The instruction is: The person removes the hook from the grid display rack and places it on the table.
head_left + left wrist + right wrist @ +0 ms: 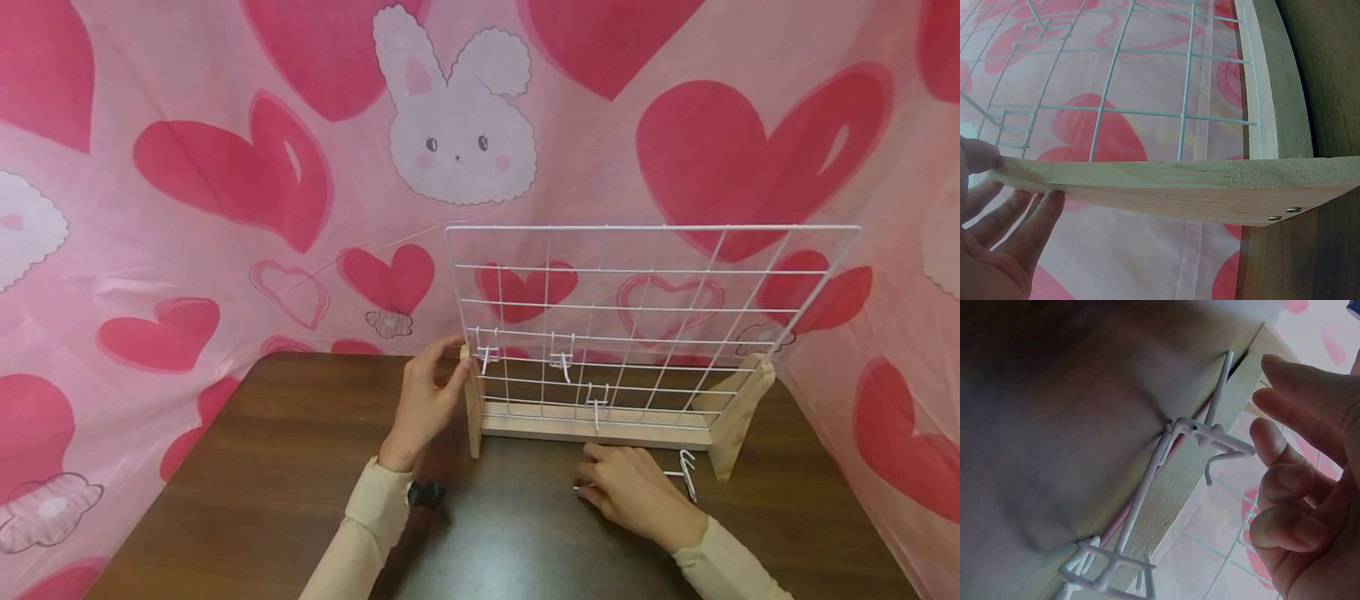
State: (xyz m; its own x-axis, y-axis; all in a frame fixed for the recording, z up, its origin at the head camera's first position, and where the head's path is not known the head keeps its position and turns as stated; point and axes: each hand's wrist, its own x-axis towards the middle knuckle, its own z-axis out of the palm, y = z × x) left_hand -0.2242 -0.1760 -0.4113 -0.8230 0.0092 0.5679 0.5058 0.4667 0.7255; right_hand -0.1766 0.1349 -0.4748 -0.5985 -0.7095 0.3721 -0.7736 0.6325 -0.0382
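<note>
A white wire grid rack [637, 310] stands between two wooden end panels. My left hand [427, 404] holds the top of the left wooden end panel [1147, 175], thumb on one side and fingers against its outer face. Three white wire hooks hang on the grid, among them a left hook [487, 356], a middle hook [562, 361] and a lower hook [596, 405]. My right hand [637, 492] is low over the table, its fingers loosely bent beside a loose white hook [1207, 432]. Another loose hook [1107, 569] lies near it; my hand partly hides these in the head view.
A wooden bar [600, 429] joins the panels at the bottom, and the right wooden end panel [738, 421] stands beyond my right hand. Everything rests on a dark brown table [247, 483]. A pink curtain with hearts [465, 225] hangs close behind.
</note>
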